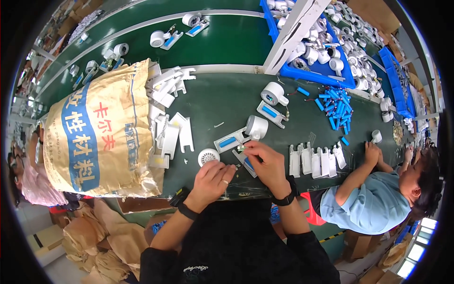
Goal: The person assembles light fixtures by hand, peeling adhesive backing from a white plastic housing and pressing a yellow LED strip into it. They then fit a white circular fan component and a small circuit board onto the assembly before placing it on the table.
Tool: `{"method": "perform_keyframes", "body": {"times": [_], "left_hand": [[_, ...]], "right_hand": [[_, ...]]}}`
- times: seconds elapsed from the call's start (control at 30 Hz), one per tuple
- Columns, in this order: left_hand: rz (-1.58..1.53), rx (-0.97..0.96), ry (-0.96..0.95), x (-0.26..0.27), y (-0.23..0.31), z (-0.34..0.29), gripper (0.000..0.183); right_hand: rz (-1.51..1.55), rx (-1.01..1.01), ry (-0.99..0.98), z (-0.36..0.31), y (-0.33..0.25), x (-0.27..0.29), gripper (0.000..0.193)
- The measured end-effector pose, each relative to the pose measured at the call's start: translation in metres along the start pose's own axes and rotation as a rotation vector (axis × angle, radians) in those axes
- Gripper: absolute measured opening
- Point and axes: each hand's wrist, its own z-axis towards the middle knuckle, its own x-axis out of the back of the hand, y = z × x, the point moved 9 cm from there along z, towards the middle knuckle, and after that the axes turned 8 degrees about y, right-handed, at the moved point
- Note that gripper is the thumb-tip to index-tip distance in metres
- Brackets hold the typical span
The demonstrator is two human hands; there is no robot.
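Green tabletop stretches across the view, with a bulky tan paper sack lying on its left part, mouth turned rightward. White plastic handle shells lie in a loose pile at that mouth. At the right, a co-worker in a light blue top sits by the edge, hands raised near a white fan unit. Toward the back right stands a blue tray, heaped with white fan units. Just in front of it is a pile of blue battery cells, and nearer the person, a row of white shells.

Near the middle, two round white fan heads sit beside handle halves, each carrying a blue cell. The right hand reaches over another handle half; its grip pinches a small green circuit board between thumb and fingertips, above the tabletop. The left hand has its fingers curled just beside a grilled white fan head; whether its grip pinches anything, I cannot tell.
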Motion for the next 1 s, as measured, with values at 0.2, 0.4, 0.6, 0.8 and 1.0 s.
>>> {"method": "perform_keyframes", "body": {"times": [0.2,0.4,0.6,0.8,1.0], "left_hand": [[-0.030,0.056,-0.012,0.004,-0.002,0.003,0.027],[-0.035,0.136,-0.052,0.004,-0.011,0.007,0.029],[-0.147,0.365,0.016,0.011,-0.027,0.013,0.039],[-0.158,0.357,0.004,0.009,-0.025,0.008,0.034],[-0.164,0.382,-0.018,0.012,-0.024,0.009,0.029]], "right_hand": [[-0.002,-0.049,0.005,-0.005,0.003,-0.005,0.014],[-0.001,-0.059,0.002,-0.001,-0.002,-0.006,0.014],[0.011,-0.082,0.016,0.002,0.000,-0.006,0.013],[0.014,-0.087,0.025,-0.003,0.000,-0.003,0.012],[0.015,-0.084,0.033,-0.005,-0.002,-0.003,0.012]]}}
